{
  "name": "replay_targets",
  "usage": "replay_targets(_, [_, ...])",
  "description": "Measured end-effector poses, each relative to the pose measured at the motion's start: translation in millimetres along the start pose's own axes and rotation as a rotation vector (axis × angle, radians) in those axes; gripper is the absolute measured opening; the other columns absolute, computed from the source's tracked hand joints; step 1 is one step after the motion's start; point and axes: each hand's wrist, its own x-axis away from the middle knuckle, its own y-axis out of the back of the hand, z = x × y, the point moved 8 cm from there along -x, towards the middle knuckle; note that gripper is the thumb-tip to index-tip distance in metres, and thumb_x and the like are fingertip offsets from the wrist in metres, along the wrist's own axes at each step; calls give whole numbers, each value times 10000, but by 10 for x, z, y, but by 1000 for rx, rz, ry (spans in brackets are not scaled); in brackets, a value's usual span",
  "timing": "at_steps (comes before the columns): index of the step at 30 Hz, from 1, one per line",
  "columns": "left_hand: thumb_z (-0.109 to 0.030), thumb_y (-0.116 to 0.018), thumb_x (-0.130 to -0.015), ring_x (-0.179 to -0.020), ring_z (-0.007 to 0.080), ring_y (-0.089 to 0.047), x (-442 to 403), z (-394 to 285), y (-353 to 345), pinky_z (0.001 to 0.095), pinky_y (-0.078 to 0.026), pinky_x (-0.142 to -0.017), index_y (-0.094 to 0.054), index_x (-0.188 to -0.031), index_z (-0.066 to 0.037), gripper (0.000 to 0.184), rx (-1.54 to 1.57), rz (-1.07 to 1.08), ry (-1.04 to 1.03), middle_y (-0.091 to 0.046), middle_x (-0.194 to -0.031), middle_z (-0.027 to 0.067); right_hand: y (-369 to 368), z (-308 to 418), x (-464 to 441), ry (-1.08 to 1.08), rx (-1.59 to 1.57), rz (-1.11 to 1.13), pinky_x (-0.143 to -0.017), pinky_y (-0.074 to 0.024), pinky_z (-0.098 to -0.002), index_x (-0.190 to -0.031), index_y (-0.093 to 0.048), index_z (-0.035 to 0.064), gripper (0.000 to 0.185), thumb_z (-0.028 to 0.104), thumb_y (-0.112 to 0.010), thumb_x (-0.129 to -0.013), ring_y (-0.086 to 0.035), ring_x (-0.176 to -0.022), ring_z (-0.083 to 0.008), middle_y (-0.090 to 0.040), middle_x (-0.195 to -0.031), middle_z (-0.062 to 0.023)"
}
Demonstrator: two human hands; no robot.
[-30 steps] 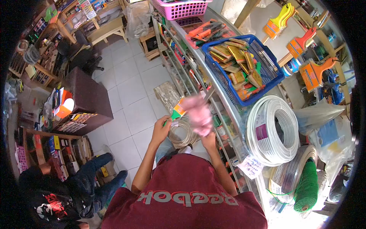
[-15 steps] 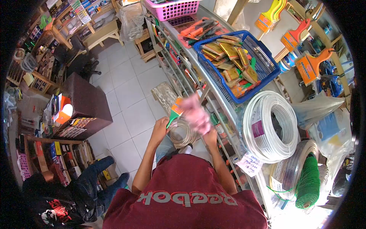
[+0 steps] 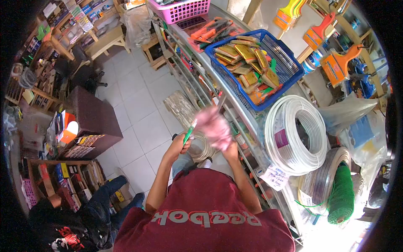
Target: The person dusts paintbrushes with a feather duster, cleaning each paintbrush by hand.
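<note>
My left hand (image 3: 178,147) is closed around the green handle of a paintbrush (image 3: 188,135), which is turned nearly edge-on. In my right hand (image 3: 230,152) is a pink cloth (image 3: 213,127), bunched up and smeared by motion. The cloth is right beside the brush's upper end; whether they touch I cannot tell. Ahead and to the right, a blue basket (image 3: 297,78) on the shelf top holds several paintbrushes (image 3: 247,59) with yellowish bristle covers, piled loosely.
A white cable coil (image 3: 275,126), a green twine roll (image 3: 340,197) and a pink basket (image 3: 184,12) sit on the metal-edged shelf to my right. Large brushes (image 3: 336,67) hang beyond. A brown cabinet (image 3: 98,122) and a seated person's legs (image 3: 105,189) are at left.
The paintbrush has turned from showing its broad orange face to nearly edge-on. The pink cloth is still moving beside it in my right hand. My view has shifted slightly.
</note>
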Motion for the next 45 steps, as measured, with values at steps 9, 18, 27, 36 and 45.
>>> replay_targets(9, [-319,-298,-975,-419,58,-223,-94,30,114,265,-180,-393,-429,-711,-123,354,-14,-14,33,-315,-525,-63,32,-108,-13,-45,137,3,-728,-519,-417,-980,-689,40,266,149,-701,-738,-669,-806,-349,-684,-857,-184])
replay_targets(18, [-351,-310,-987,-378,51,-219,-28,-114,11,243,-175,-364,-456,-700,-95,412,66,69,-1,-297,-480,-61,-16,-84,-169,-96,-40,-15,-724,-508,-424,-932,-671,-3,254,169,-721,-752,-669,-808,-333,-677,-830,-178])
replay_targets(27, [-430,-256,-1005,-334,58,-227,63,-6,-137,226,-196,-329,-427,-642,-103,518,402,369,144,-295,-436,-47,-7,64,-121,6,-7,-109,-757,-508,-391,-949,-646,-18,203,104,-663,-788,-663,-847,-298,-680,-900,-168])
replay_targets(36, [-429,-248,-993,-319,62,-267,219,-16,-352,217,-230,-315,-422,-623,-101,524,764,719,294,-309,-432,-40,-185,-143,-60,-45,100,23,-791,-500,-449,-963,-679,24,244,196,-645,-794,-658,-854,-371,-669,-892,-218])
replay_targets(45, [-447,-228,-993,-323,62,-261,225,-3,-286,220,-231,-324,-429,-663,-103,518,785,579,287,-319,-446,-49,-392,308,54,174,187,218,-802,-499,-409,-992,-660,7,251,165,-672,-797,-648,-920,-345,-671,-964,-184])
